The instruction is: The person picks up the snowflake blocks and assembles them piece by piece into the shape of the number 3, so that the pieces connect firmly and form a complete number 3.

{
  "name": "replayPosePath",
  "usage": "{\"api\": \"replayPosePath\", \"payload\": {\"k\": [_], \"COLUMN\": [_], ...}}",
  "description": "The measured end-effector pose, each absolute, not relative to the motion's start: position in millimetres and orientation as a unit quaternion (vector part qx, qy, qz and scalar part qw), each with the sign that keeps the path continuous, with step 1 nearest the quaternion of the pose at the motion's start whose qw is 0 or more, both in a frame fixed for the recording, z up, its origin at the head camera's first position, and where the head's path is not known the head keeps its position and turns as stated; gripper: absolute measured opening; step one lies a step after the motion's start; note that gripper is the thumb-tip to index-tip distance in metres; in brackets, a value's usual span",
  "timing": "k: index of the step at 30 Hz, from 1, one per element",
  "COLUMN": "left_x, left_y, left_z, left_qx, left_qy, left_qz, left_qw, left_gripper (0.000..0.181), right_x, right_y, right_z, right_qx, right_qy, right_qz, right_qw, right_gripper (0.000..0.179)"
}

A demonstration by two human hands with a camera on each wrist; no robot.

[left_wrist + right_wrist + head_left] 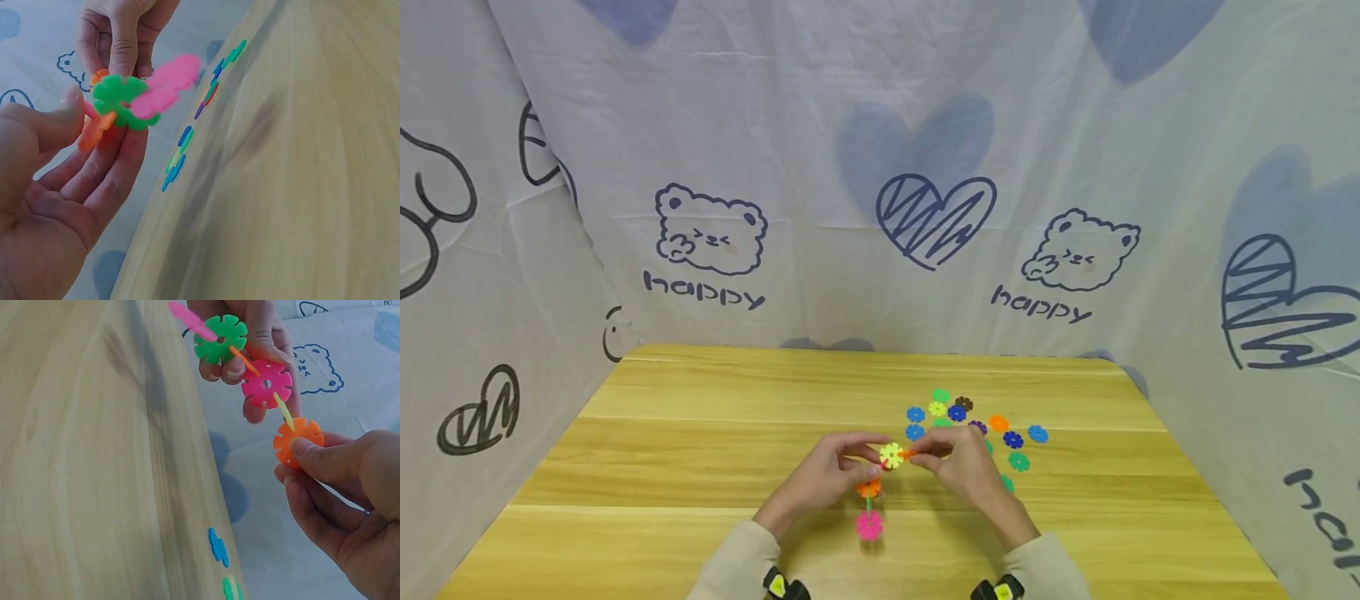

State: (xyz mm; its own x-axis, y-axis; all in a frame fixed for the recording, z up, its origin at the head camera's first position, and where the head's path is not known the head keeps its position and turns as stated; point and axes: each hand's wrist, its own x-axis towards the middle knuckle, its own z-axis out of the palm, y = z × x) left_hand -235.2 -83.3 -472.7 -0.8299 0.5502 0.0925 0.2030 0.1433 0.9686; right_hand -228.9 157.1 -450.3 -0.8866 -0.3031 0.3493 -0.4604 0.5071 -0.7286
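Observation:
My left hand and right hand hold a chain of slotted plastic snowflake discs between them over the wooden table. At its lower end hangs a bright pink disc, joined through a green disc to an orange disc. After that come a second pink disc, gripped by the left fingers, and a yellow disc. The right thumb and fingers pinch another orange disc, whose edge meets the yellow one. In the left wrist view, the green disc hides part of the chain.
Loose discs lie scattered on the table beyond the right hand, among them a blue disc, a green disc, an orange disc and a brown disc. A printed white cloth stands around the table's back and sides.

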Motion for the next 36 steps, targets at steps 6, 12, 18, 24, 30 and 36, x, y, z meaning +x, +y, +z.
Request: {"api": "replayPosePath", "payload": {"k": [6, 12, 18, 24, 30, 36], "left_x": [-235.1, -234.5, -234.7, -233.6, -232.4, -233.2], "left_y": [-83.7, -83.0, -80.8, -78.1, -76.4, -77.5], "left_z": [-472.4, -471.7, -473.2, -473.3, -473.6, -474.7], "left_qx": [0.259, 0.247, 0.261, 0.269, 0.248, 0.225], "left_qy": [0.741, 0.744, 0.74, 0.731, 0.735, 0.747], "left_qz": [0.6, 0.598, 0.6, 0.607, 0.613, 0.61], "left_qw": [0.156, 0.164, 0.158, 0.157, 0.151, 0.14], "left_gripper": [0.046, 0.052, 0.045, 0.036, 0.028, 0.026], "right_x": [-229.9, -229.4, -230.0, -230.0, -229.5, -230.2], "right_y": [158.8, 157.7, 156.7, 155.6, 155.1, 163.1], "right_z": [-452.6, -452.3, -453.6, -454.1, -453.7, -448.0], "right_qx": [0.226, 0.238, 0.264, 0.277, 0.276, 0.253], "right_qy": [-0.862, -0.861, -0.852, -0.847, -0.847, -0.862], "right_qz": [0.446, 0.443, 0.445, 0.447, 0.447, 0.435], "right_qw": [0.081, 0.075, 0.074, 0.078, 0.073, 0.059], "right_gripper": [0.008, 0.008, 0.006, 0.006, 0.005, 0.005]}}
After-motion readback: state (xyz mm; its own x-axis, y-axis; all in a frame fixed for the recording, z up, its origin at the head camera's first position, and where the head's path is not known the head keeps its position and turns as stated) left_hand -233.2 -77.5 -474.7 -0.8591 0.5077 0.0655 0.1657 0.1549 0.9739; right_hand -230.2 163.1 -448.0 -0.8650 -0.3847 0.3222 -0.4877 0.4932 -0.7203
